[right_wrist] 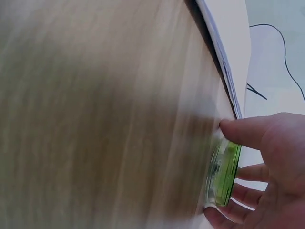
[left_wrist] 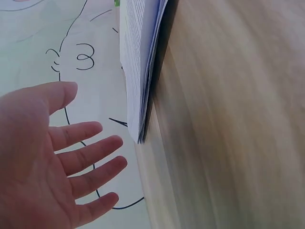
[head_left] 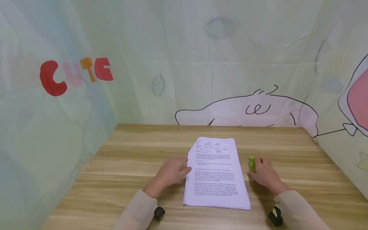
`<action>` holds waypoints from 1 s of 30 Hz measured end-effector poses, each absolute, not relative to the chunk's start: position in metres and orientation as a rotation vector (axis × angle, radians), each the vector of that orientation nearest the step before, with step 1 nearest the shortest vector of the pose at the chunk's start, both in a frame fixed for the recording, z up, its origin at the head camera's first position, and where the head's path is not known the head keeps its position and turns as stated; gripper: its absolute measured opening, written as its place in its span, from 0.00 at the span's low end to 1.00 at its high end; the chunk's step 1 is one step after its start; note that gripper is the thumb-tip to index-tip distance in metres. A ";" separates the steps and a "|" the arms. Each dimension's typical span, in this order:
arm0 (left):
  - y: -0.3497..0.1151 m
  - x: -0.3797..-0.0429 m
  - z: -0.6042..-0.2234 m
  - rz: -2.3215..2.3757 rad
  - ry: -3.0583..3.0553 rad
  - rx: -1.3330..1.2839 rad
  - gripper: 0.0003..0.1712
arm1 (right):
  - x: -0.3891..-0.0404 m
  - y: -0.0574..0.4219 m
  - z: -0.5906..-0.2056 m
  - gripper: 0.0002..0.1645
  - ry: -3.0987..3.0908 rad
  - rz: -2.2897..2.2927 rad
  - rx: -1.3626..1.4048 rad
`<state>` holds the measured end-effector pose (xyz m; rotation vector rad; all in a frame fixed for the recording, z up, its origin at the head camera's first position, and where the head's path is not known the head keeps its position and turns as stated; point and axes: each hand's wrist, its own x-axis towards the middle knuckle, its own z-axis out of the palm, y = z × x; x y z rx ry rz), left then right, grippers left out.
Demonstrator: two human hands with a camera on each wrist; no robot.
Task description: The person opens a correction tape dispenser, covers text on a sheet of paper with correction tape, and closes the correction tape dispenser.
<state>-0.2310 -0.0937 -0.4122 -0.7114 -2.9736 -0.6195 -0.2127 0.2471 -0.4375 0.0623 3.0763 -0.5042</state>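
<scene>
We see the small green case (head_left: 252, 164) on the right side of the table (head_left: 129, 159), between the stack of papers (head_left: 215, 175) and the right hand (head_left: 265, 175). Its long axis runs away from us, close to in line with the right edge of the papers, and a strip of bare wood keeps the two apart. The right hand has it: the right wrist view shows the thumb at one end, a fingertip at the other and more fingers behind, so we judge the grip narrow, set across the case's length. Whether the case bears on the wood or is slightly raised, we cannot tell.

From that grip the papers lie to the left, and we take this sideways gap as the relation that matters most. The stack's own long axis also points away from us, with printed text on the top sheet and its upper left corner looking cut or folded back.

On the far side of the papers, the left hand (head_left: 171, 171) sits just beside their left edge, nearer to them than to the case. Its fingers are spread and hold nothing; we cannot be sure whether the thumb brushes the sheets.

Behind the table hangs a pale curtain (head_left: 138, 48) with cartoon drawings.
</scene>
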 end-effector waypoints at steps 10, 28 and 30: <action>-0.103 -0.221 -0.400 -0.619 -2.968 -0.793 0.25 | -0.216 0.239 -0.428 0.31 3.124 -0.709 -0.025; -0.078 -0.206 -0.391 -0.778 -2.863 -0.963 0.26 | -0.199 0.156 -0.391 0.26 2.416 -1.631 -0.338; -0.076 -0.204 -0.390 -0.876 -2.845 -0.947 0.26 | -0.196 0.151 -0.388 0.25 2.370 -1.633 -0.417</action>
